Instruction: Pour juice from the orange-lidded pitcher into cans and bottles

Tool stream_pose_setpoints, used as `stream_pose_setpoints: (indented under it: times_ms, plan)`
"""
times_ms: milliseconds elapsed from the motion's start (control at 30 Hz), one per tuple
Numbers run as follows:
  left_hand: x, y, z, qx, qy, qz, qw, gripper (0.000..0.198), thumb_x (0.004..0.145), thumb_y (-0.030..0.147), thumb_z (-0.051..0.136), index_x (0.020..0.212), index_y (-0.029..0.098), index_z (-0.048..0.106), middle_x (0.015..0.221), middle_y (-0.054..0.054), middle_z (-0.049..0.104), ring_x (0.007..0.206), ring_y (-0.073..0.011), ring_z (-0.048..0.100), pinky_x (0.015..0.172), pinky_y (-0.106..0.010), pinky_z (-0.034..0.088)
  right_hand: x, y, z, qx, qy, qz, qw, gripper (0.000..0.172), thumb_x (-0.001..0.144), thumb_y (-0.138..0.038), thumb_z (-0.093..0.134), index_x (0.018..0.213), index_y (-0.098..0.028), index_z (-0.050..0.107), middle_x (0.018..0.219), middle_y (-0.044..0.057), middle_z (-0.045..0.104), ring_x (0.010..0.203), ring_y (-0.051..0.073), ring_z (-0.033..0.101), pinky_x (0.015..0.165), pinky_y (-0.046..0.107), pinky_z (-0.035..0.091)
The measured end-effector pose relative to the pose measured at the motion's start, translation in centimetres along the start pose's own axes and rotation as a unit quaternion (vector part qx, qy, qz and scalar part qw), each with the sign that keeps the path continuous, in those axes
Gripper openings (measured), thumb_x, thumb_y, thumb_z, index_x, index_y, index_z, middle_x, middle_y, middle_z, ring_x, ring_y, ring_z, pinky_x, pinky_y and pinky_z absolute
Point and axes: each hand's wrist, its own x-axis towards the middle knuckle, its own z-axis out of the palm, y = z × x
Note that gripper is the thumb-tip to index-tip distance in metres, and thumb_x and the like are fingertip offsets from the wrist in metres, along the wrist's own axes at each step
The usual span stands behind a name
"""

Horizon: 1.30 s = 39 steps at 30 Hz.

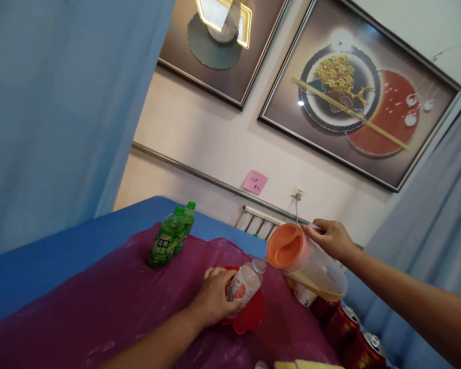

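Note:
My left hand (216, 299) is wrapped round a clear plastic bottle (249, 281) with a fruit-slice label. The bottle has no cap and tilts to the right, over a red scalloped dish (249, 316). My right hand (332, 239) grips the handle of a see-through pitcher (320, 269) with an orange lid (286, 246). The pitcher lies tipped over towards the bottle, its lid close to the bottle's mouth. Some yellowish liquid rests along the pitcher's lower side. I cannot make out any stream between the two.
Two green bottles (165, 243) stand at the back left on purple plastic sheeting (130, 302) over a blue surface (34, 292). Red drink cans (341, 325) line the right edge, beside a white-labelled container (304, 295). A yellow cloth-like item (307, 365) lies at the front.

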Motion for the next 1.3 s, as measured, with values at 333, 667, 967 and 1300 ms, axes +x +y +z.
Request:
stream_pose_setpoints:
  times_ms: [333,667,967,1300]
  plan:
    - [-0.04,0.15,-0.08,0.004,0.000,0.001,1.000,0.057,0.058,0.039,0.084,0.112,0.026,0.072,0.104,-0.003,0.069,0.104,-0.0283,0.059,0.100,-0.039,0.038,-0.16,0.11,-0.08,-0.010,-0.002,0.012,1.000,0.054,0.080,-0.066,0.055,0.055,-0.024,0.033,0.054,-0.006,0.024,0.052,0.010,0.026,0.047,0.025,0.020]
    - [0.09,-0.24,0.18,0.006,-0.001,0.003,1.000,0.058,0.057,0.042,0.084,0.111,0.026,0.071,0.105,-0.003,0.070,0.104,-0.0290,0.060,0.100,-0.039,0.037,-0.24,-0.05,-0.17,-0.015,0.002,0.001,1.000,0.054,0.080,-0.065,0.056,0.055,-0.024,0.031,0.055,-0.006,0.023,0.051,0.010,0.025,0.046,0.025,0.020]
    - [-0.02,-0.11,0.17,0.007,-0.003,0.004,1.000,0.057,0.059,0.041,0.083,0.112,0.025,0.071,0.105,-0.004,0.069,0.104,-0.0285,0.059,0.099,-0.039,0.038,-0.22,-0.10,-0.39,-0.017,-0.002,-0.001,1.000,0.054,0.081,-0.066,0.054,0.055,-0.024,0.031,0.054,-0.006,0.024,0.052,0.010,0.025,0.048,0.026,0.021]
    - [0.05,-0.38,0.29,0.007,-0.003,0.002,1.000,0.059,0.059,0.041,0.083,0.114,0.025,0.071,0.106,-0.004,0.069,0.105,-0.0289,0.059,0.101,-0.040,0.037,-0.18,-0.13,-0.57,-0.011,0.010,-0.001,1.000,0.054,0.080,-0.064,0.056,0.055,-0.024,0.030,0.053,-0.006,0.023,0.051,0.010,0.024,0.047,0.025,0.020]
